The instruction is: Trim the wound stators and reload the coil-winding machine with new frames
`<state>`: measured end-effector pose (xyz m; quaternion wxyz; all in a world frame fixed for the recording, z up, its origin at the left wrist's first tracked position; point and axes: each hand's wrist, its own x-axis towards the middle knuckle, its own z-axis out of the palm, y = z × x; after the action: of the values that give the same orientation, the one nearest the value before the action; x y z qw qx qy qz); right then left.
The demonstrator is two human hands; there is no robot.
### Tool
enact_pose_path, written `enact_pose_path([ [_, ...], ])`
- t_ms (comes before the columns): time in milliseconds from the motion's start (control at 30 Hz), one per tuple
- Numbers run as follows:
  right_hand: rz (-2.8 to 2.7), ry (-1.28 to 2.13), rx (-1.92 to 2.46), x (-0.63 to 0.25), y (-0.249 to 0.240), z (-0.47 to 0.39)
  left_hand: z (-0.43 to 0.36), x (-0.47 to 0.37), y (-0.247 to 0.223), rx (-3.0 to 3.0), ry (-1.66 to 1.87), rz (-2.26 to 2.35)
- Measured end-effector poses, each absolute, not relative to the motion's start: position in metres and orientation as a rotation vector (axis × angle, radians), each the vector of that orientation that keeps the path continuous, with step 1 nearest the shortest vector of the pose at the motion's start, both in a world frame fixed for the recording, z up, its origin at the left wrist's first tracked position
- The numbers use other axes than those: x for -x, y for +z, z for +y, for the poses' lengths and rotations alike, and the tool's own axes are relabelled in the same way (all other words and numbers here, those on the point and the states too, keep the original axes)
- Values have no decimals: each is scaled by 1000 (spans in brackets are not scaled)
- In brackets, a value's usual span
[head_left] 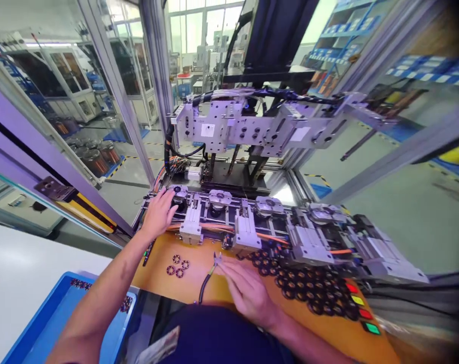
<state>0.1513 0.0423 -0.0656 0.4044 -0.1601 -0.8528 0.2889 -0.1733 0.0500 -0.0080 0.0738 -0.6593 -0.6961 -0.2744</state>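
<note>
My left hand (159, 215) is at the leftmost fixture (180, 191) of the machine, thumb and fingers apart. Its fingertips are beside a dark round part (177, 189) there; whether they touch it I cannot tell. Low over the orange bench top, my right hand (248, 290) has its fingertips closed at the joint of small cutting pliers (210, 273). Their jaws point away from me, and one dark handle runs toward my body; the other is hidden. Left of the pliers lie several dark ring-shaped coil parts (177, 268).
Many dark rings (309, 288) cover the bench's right side, beside coloured buttons (360, 303). Several more fixtures (269, 206) extend rightward. A plate-mounted gantry (252, 126) hangs above them. A blue tray (36, 323) with coil parts stands at lower left. Metal frame posts (116, 86) border the station.
</note>
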Motion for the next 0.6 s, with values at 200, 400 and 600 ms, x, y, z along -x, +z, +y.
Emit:
enact_pose_path([
  [200,-2284,1028,678,-207,-82,42,83,172,-7,2068,-571,-2115],
  [400,-2342,850,1009,-262,-97,42,87,167,-5,2100,-492,-2093],
  [600,-2287,457,1267,-279,-115,48,95,169,5,2101,-516,-2120],
])
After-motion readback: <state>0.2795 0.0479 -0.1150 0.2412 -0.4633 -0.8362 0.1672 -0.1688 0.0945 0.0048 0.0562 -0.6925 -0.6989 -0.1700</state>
